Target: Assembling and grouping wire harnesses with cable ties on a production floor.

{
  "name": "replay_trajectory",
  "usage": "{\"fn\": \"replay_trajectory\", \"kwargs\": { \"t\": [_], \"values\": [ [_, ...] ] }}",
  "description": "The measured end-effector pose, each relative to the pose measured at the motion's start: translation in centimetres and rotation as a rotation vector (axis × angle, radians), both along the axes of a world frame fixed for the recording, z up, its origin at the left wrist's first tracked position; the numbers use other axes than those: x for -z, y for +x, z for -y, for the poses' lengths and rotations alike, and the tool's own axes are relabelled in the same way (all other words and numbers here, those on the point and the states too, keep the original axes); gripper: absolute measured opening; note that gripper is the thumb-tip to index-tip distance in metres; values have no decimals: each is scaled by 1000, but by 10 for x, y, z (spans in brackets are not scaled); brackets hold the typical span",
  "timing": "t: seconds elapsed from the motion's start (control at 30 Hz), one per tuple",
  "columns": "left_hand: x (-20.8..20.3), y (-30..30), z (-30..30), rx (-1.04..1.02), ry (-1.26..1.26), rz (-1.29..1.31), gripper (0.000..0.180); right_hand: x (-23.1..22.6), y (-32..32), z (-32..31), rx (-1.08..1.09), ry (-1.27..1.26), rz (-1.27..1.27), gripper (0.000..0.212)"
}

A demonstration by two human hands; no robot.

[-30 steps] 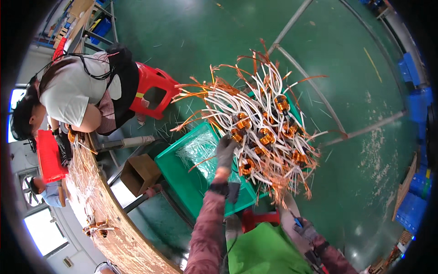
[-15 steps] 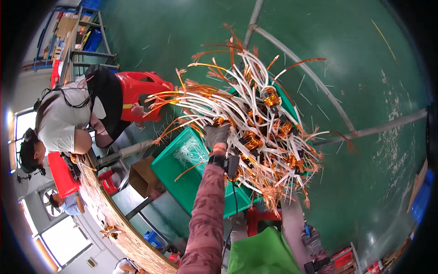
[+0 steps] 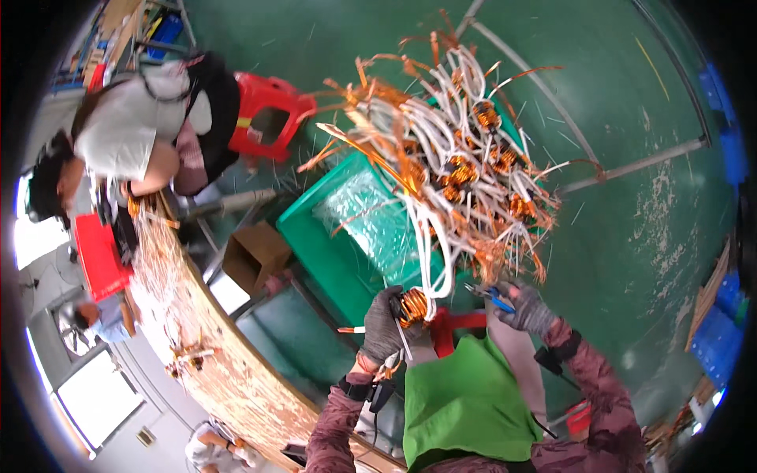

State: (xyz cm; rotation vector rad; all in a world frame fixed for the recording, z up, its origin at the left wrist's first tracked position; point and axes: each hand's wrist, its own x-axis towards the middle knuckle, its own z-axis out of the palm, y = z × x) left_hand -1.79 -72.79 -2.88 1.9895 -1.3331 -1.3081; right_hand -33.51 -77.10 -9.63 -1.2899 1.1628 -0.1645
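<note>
My gloved left hand is closed around a copper-wound coil, low in front of my lap. Long white-sleeved leads rise from this coil and bend over toward the pile. In my gloved right hand are blue-handled pliers; their jaws point left, toward the coil, and stay apart from it. Beyond both hands lies a heap of similar coils with white leads and frayed copper ends. Most of the container under the heap is hidden.
Left of the heap is a green bin with thin clear offcuts inside. A cardboard box stands beside it, near a curved wooden worktable. A seated person works at left, by a red stool. Metal rails lie beyond the heap.
My left hand has drawn back from the heap to my lap with a coil. My right hand has come up and inward with the pliers. The view has shifted.
</note>
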Motion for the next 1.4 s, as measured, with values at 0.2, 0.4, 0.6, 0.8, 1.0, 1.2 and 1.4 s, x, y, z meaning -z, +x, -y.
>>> {"fn": "replay_trajectory", "kwargs": {
  "t": [0.2,0.4,0.6,0.8,1.0,1.2,1.4],
  "values": [
    [-12,38,-115,-164,-94,-168,68,-57,84,-9,-652,-472,-57,59],
    [-25,60,-174,-350,-119,-337,66,-67,144,-46,-821,-483,9,60],
    [-34,72,-204,-342,-86,-344,66,-61,173,-55,-925,-556,81,58],
    [-21,72,-221,-339,-11,-410,66,-78,197,-30,-1124,-673,172,62],
    [-12,66,-211,-450,10,-690,69,-65,190,-24,-1175,-633,119,67],
    [1,64,-197,-436,33,-720,72,-40,172,-31,-1123,-741,81,48],
    [42,70,-202,-653,10,-934,61,-22,159,-24,-901,-401,-14,34]
  ]
}}
